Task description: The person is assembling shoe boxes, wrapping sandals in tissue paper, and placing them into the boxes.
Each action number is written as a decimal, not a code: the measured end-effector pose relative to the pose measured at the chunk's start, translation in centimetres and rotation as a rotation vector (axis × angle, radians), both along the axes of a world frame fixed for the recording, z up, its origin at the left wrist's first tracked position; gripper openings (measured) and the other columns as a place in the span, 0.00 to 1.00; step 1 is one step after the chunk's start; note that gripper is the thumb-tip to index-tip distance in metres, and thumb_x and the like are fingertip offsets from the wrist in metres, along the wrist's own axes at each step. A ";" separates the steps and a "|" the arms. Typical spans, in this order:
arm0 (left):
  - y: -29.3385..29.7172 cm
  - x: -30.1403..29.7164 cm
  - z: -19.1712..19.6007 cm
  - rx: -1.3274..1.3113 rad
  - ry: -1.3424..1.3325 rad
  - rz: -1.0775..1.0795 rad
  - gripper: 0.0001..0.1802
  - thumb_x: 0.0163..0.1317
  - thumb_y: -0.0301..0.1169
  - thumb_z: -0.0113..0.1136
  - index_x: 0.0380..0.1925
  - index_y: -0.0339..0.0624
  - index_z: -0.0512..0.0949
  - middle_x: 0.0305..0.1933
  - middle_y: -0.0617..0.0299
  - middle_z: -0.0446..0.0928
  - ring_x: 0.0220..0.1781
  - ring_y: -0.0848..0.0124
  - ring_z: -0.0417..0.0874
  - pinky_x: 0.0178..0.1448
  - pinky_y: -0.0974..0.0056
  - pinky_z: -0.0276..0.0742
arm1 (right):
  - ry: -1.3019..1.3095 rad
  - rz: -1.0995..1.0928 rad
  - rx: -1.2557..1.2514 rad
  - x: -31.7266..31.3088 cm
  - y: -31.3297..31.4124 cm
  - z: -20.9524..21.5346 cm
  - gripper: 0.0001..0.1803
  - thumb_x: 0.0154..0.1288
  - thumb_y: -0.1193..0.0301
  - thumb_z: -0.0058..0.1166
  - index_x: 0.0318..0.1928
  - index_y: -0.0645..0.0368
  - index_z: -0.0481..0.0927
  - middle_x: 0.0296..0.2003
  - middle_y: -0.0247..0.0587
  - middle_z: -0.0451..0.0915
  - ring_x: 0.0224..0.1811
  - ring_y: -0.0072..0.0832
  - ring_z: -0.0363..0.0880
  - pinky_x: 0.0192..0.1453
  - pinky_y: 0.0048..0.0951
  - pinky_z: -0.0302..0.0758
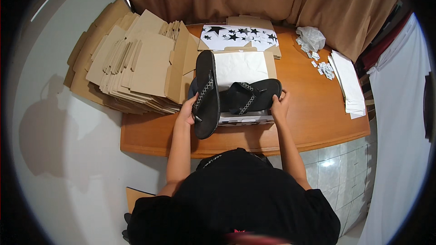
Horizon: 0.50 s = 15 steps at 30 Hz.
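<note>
My left hand (186,111) grips a black flip-flop (207,120) by its side edge, near the patterned strap. That flip-flop is held lengthwise, its sole pointing toward and away from me. A second black flip-flop (269,91) lies crosswise over an open box (247,120), its toe end to the right. My right hand (280,105) is closed on that toe end, thumb on top. White paper (240,65) spreads behind it over the box's far side. Both straps carry a light zigzag pattern. How far the second flip-flop sits inside the box is hard to tell.
Folded cardboard boxes (147,63) are piled high on the left. A white sheet with black stars (240,37) lies behind the box. At the right are a clear plastic bag (311,39), small white packets (325,69) and a white paper stack (347,84) on the wooden table (304,127).
</note>
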<state>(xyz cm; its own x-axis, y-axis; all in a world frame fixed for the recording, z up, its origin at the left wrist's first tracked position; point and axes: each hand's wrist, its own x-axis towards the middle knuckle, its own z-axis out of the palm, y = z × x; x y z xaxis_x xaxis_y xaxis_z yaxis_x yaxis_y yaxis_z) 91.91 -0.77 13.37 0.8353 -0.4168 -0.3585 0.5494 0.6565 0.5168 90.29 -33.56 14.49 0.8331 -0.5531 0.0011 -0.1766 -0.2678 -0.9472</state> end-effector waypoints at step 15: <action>-0.4 0.5 0.5 0.072 0.077 0.039 0.19 0.62 0.39 0.52 0.43 0.34 0.76 0.42 0.52 0.79 0.41 0.63 0.81 0.47 0.60 0.78 | -0.093 -0.011 -0.053 -0.9 -0.5 -0.4 0.26 0.56 0.78 0.43 0.57 0.54 0.60 0.38 0.66 0.75 0.43 0.54 0.75 0.49 0.41 0.68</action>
<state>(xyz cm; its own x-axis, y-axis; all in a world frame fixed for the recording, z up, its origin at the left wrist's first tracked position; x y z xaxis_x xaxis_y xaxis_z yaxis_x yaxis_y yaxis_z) 92.44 -1.18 13.92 0.8194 -0.3556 -0.4496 0.5639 0.6412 0.5205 89.35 -34.08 14.07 0.8218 -0.5595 0.1078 -0.0914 -0.3162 -0.9443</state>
